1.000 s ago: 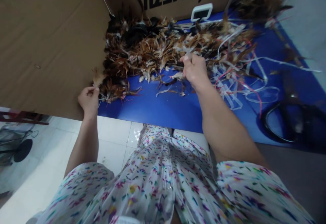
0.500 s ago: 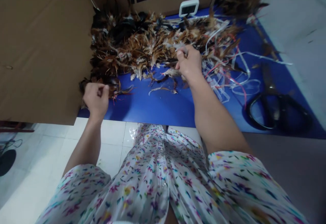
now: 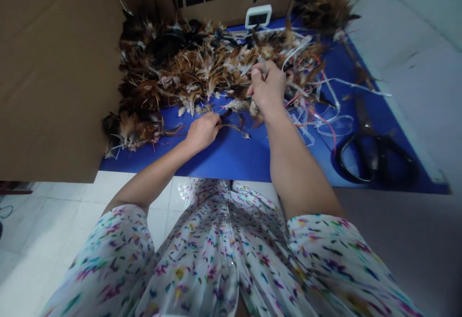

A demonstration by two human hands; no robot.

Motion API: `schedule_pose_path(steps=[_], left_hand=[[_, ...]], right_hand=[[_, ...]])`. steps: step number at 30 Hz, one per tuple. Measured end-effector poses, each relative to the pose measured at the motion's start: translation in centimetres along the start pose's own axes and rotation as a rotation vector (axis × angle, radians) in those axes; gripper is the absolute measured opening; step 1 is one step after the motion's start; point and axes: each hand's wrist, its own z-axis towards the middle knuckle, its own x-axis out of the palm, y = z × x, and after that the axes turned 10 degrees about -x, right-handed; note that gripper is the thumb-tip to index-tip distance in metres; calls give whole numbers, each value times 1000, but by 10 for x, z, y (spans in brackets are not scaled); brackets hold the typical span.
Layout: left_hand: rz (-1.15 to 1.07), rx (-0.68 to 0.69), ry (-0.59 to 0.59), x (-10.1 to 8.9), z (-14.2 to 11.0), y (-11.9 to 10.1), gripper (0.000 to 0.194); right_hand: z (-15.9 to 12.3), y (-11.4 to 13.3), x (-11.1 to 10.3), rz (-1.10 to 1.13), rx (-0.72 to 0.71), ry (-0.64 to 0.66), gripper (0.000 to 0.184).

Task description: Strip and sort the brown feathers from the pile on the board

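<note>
My left hand (image 3: 204,132) is low over the blue board, its fingers pinched at the end of a thin loose feather (image 3: 236,128). My right hand (image 3: 267,90) is closed at the front edge of a long heap of brown and black feathers (image 3: 202,64). Something greyish shows between its thumb and forefinger, too small to name. A small bundle of brown feathers (image 3: 132,129) with pink string at its end lies to the left, apart from both hands. White and pink plastic strips (image 3: 306,120) lie tangled to the right of my right hand.
Large black-handled scissors (image 3: 373,158) lie at the right on the blue board (image 3: 231,156). A small white digital display (image 3: 258,17) stands behind the heap. Cardboard walls (image 3: 54,76) close off the left and back. A feather duster (image 3: 325,6) lies at the back right.
My left hand has left the small feather bundle at the left and moved right to the loose feather. My right hand has stayed nearly in place. The view has shifted slightly.
</note>
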Motion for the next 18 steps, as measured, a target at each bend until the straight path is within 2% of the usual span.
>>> schedule_pose_path(steps=[3, 6, 11, 15, 18], left_hand=[[-30, 9, 10, 2, 12, -8, 11], [-102, 23, -21, 2, 26, -14, 10], [-252, 37, -130, 0, 41, -14, 8], [-355, 2, -184, 6, 41, -4, 8], [-390, -8, -177, 11, 38, 1, 7]], right_hand=[[1, 5, -7, -143, 13, -100, 58], [1, 8, -17, -305, -18, -110, 51], [-6, 11, -31, -554, -101, -146, 49], [-11, 30, -39, -624, -109, -185, 42], [-10, 47, -43, -572, -88, -105, 35]])
